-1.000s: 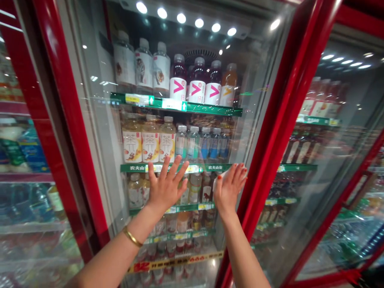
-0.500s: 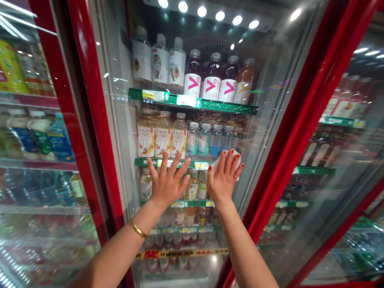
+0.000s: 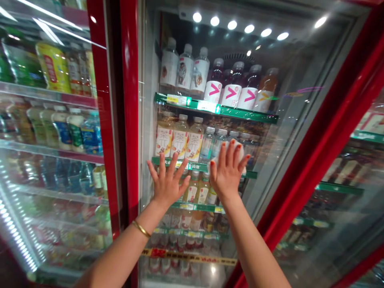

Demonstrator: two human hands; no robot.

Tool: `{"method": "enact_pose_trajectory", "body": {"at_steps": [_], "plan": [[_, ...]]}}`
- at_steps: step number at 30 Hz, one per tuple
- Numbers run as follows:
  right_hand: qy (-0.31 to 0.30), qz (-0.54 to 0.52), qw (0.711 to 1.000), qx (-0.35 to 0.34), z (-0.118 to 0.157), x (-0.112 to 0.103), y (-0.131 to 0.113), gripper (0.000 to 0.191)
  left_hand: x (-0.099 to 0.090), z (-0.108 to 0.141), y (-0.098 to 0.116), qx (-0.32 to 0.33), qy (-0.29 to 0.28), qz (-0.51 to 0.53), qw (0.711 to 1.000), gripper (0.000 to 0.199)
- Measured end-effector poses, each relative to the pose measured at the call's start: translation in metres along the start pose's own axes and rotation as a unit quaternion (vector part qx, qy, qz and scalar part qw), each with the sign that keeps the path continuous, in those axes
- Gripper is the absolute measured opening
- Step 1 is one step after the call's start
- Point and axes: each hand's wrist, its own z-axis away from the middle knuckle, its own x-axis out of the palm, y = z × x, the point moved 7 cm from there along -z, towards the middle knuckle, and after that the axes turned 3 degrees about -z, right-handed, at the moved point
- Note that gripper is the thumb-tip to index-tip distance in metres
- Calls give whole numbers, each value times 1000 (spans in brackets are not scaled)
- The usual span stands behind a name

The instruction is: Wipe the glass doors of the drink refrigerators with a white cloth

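Holding white cloth (image 3: pixel 241 153) (perhaps tissue) against glass (image 3: pixel 279 148).

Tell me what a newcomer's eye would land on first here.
First, the two bare hands at the centre: the left hand spread, a gold bangle below it, and the right hand flat over a white cloth or tissue before the glass door. Then the bright red post left of that door, and the round lights glowing above the top shelf's bottles.
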Motion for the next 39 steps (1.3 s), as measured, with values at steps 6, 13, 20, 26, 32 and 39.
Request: {"method": "enact_pose_trajectory", "body": {"at_steps": [6,13,20,26,32,39], "plan": [[-86,-52,967,-236,35,15,-54,77,-7,11,-22,-31,-3,-1,1000,86],[30,5,997,-74,-32,-12,-9,75,1,15,-28,-17,4,-17,1000,91],[-109,-46,947,-299,40,24,-88,62,-10,45,-35,-56,1,9,998,85],[15,14,992,-124,17,1,-31,80,1,75,-37,-21,3,-20,1000,88],[-48,12,978,-202,53,33,-92,68,1,74,-43,-12,4,8,1000,86],[-49,20,993,-103,101,28,-47,80,3,77,-44,-15,-9,58,998,71]]}}
